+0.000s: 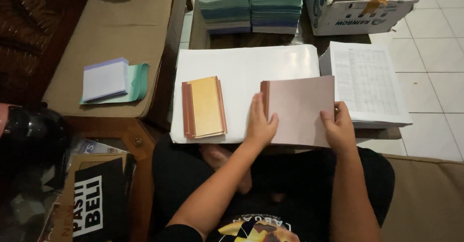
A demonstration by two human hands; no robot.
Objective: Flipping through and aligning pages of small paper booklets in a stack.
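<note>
Brown sheet [302, 109], left hand [260, 126] fingers flat on it, right hand [338, 128] fingers pinching its edge

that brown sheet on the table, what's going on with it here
A seated person works at a low table covered by a large white sheet. The left hand presses flat on the near left part of a brown sheet, by its folded edge, while the right hand grips its near right corner. A small stack of brown and yellow booklets lies to the left, a stack of printed pages to the right.
</note>
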